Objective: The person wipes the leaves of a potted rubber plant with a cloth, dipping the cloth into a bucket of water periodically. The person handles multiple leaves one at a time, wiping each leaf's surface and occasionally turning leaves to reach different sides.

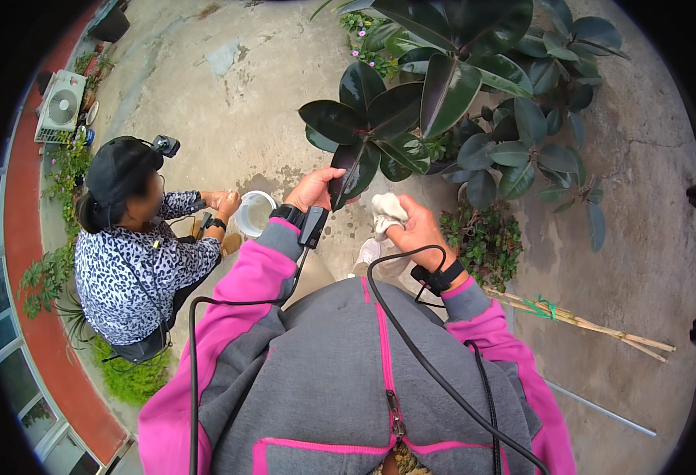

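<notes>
My left hand [307,191] holds a large, dark, glossy leaf [357,168] of a rubber plant from below. The thumb lies near the leaf's edge and some fingers are hidden under it. A crumpled whitish cloth [387,212] is in my right hand [420,233], apart from the leaf and to its lower right. The leaf belongs to a whorl of broad dark leaves [392,110] on the nearest branch of the rubber plant [452,95]. Wet-looking highlights show on several of the leaves.
To my left a person [140,255] in a cap sits low, hands beside a white bucket [254,212]. Bamboo canes [579,323] and a metal rod [600,408] lie at right. A leafy low plant [486,243] stands near my right hand. Black cables [410,338] cross my jacket.
</notes>
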`<state>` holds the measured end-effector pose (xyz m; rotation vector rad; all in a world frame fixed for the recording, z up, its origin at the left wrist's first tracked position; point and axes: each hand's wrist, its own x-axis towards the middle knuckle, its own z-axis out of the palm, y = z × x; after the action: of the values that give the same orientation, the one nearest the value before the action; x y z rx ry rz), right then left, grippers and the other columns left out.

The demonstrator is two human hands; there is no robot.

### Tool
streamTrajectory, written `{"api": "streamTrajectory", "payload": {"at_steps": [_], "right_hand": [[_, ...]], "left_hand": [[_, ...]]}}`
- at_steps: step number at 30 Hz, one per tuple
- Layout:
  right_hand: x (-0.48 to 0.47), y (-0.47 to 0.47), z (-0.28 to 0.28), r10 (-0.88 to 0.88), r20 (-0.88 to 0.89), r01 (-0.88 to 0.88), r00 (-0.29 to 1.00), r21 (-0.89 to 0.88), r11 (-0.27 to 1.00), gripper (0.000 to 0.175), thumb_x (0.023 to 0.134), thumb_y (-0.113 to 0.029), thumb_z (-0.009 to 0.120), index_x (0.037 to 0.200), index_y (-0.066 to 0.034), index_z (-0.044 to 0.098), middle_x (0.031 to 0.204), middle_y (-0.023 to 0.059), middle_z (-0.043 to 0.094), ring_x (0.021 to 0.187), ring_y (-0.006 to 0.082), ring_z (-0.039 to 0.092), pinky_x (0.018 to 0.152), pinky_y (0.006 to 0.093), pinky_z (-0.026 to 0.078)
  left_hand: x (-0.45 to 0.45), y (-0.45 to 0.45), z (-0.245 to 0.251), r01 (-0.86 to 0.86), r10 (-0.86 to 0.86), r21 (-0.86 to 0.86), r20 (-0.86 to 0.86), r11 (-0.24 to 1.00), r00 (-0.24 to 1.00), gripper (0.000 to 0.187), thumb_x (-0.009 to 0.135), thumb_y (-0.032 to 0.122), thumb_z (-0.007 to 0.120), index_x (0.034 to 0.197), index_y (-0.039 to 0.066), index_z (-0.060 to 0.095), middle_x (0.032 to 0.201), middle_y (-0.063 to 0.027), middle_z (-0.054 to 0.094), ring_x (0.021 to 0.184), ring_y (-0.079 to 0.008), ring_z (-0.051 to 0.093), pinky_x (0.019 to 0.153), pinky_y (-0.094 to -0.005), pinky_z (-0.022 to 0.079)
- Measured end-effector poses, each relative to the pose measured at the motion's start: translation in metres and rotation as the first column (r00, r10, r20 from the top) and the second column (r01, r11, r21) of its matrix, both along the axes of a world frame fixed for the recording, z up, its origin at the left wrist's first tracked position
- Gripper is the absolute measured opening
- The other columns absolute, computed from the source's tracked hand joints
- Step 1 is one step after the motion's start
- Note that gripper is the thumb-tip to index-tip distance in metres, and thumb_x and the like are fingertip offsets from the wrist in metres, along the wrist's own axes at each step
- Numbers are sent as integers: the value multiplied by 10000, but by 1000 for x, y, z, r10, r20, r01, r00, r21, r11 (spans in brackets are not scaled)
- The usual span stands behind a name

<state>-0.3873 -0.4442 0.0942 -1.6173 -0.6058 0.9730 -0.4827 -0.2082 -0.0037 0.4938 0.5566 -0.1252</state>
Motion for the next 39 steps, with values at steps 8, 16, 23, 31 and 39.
{"api": "streamTrajectory", "payload": {"at_steps": [8,16,23,31,39], "right_hand": [[11,41,-15,395,756,-353,522,-229,907,348,727,4,611,1072,-19,646,1157,152,607,1019,371,581,883,459,506],[36,55,-69,395,838,-200,376,-343,918,326,772,-18,629,1098,-19,649,1206,137,609,1041,345,592,855,453,519],[17,56,-54,483,702,-386,523,-310,869,351,732,37,577,1065,-31,666,1123,128,620,957,366,590,833,460,518],[29,92,-45,450,625,-164,638,-461,872,378,778,-31,602,1147,32,650,1189,224,598,1097,417,611,927,485,520],[35,116,-45,365,659,-132,657,-376,917,349,761,23,556,1107,69,570,1183,258,600,1126,466,571,966,505,477]], "left_hand": [[-1,-28,5,-39,36,-32,-79,999,996,354,1069,372,507,1248,97,639,1156,-57,717,1035,-210,692,918,-384,559],[31,-39,-34,-83,90,69,-111,994,990,398,1087,376,462,1289,75,627,1214,-77,698,1101,-214,668,984,-394,529],[14,-12,-36,46,-9,164,-221,985,975,326,1059,307,542,1183,29,659,1111,-108,724,1015,-217,695,917,-368,549],[40,13,-11,170,-91,444,-192,880,977,282,989,211,583,1152,6,688,1020,-93,737,851,-174,718,717,-311,587],[54,30,-33,117,-96,399,-71,909,993,399,950,90,554,1343,28,582,1167,-99,699,988,-204,688,853,-350,568]]}}
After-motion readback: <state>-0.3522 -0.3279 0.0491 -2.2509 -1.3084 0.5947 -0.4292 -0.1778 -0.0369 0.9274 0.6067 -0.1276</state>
